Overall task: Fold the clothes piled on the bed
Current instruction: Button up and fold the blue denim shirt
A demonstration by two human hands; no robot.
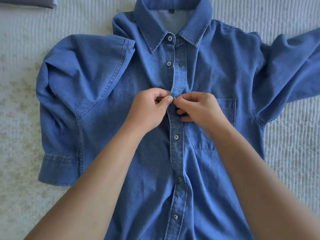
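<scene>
Head view: we see the denim shirt [199, 118] lying face up and spread flat on the bed [20, 101], collar beyond the fingers, hem toward us. Left hand [149, 110] fingers pinch the placket [178, 80] edge at mid-chest; right hand [199, 108] fingers curl in and pinch the same spot from the other side, fingertips nearly touching. Chest pocket [226, 111] sits just right of the right fingers. One sleeve is folded in left of the fingers, the other extends right. Grey folded fabric [27, 2] lies far upper left.
</scene>
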